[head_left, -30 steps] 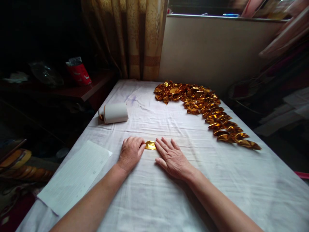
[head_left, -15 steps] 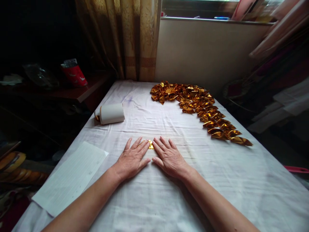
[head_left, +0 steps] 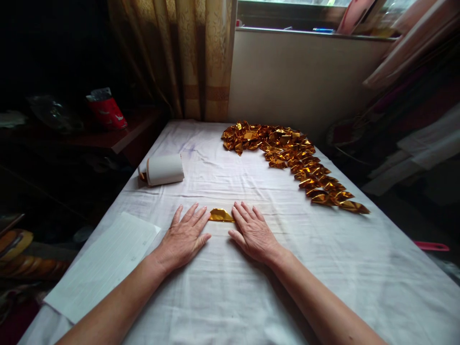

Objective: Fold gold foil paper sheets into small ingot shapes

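Observation:
A small folded piece of gold foil paper lies flat on the white cloth between my two hands. My left hand rests palm down just left of it, fingers stretched out, fingertips close to its left end. My right hand lies flat on its right, fingers apart, the index tip touching the paper's right end. Neither hand holds anything.
A curved row of several folded gold paper pieces runs along the far right of the cloth. A roll with white backing lies at the left, a white lined sheet near the left edge. A dark side table with a red bag stands left.
My left hand uncurled from a loose fist to a flat palm, then slid left away from the right one, uncovering the gold piece between them. The view drifted slightly.

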